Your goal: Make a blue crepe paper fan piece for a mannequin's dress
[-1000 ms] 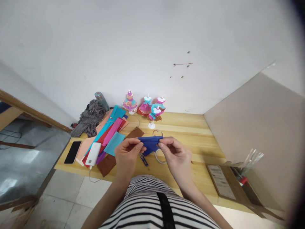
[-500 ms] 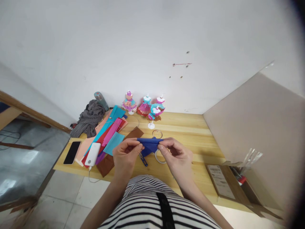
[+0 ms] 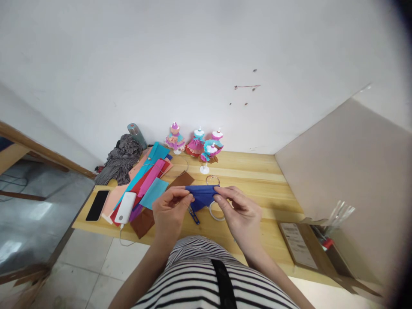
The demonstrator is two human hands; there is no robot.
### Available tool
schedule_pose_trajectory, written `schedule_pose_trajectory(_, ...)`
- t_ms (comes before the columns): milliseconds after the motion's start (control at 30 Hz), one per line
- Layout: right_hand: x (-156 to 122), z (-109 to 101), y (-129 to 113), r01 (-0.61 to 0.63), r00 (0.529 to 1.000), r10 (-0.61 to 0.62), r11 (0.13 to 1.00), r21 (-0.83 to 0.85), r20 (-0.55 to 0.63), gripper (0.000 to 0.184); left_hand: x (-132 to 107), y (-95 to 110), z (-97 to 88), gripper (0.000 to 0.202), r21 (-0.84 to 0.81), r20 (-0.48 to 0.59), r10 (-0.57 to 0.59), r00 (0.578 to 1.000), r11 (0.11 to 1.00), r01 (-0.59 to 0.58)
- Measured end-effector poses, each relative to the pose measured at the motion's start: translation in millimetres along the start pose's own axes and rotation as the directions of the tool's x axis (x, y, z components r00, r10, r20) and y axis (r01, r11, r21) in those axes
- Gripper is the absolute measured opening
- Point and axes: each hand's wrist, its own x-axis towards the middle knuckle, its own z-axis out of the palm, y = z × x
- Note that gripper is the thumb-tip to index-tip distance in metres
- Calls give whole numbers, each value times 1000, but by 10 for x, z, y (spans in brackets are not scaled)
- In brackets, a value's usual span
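Observation:
Between both hands a sheet of blue crepe paper is stretched, its upper edge folded over. My left hand is closed, thumb and fingers pinching the left end of the fold. At the right end, my right hand pinches the same fold. The loose part of the paper hangs down in the middle. Below it on the table lie a blue craft knife and a roll of white tape, partly hidden by the paper and my right hand. A clear ring-shaped item lies just beyond.
Coloured paper sheets, a white power bank and a black phone lie to the left. Several small dress stands stand by the wall, near a bottle and striped cloth. An open cardboard box sits right.
The right fingers have shifted slightly along the blue paper's edge, and the folded strip looks a little wider. Both hands keep their hold in nearly the same place.

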Motion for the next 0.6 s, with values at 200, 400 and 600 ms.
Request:
schedule_pose_trajectory(200, 1, -4, -7, 71, 997, -70, 992, -103, 7, 12, -20, -10, 15, 4, 17, 13, 22, 1000, 1000, -22)
schedule_pose_trajectory(400, -14, 0, -22, 83, 997, -83, 985, -152, 10, 12, -8, -74, 25, 5, 18, 1, 39, 999, 999, -39)
schedule_pose_trajectory(600, -29, -7, -12, 104, 995, -104, 981, -161, 12, 12, 25, -101, 17, 6, 13, 47, 97, 994, 995, -98)
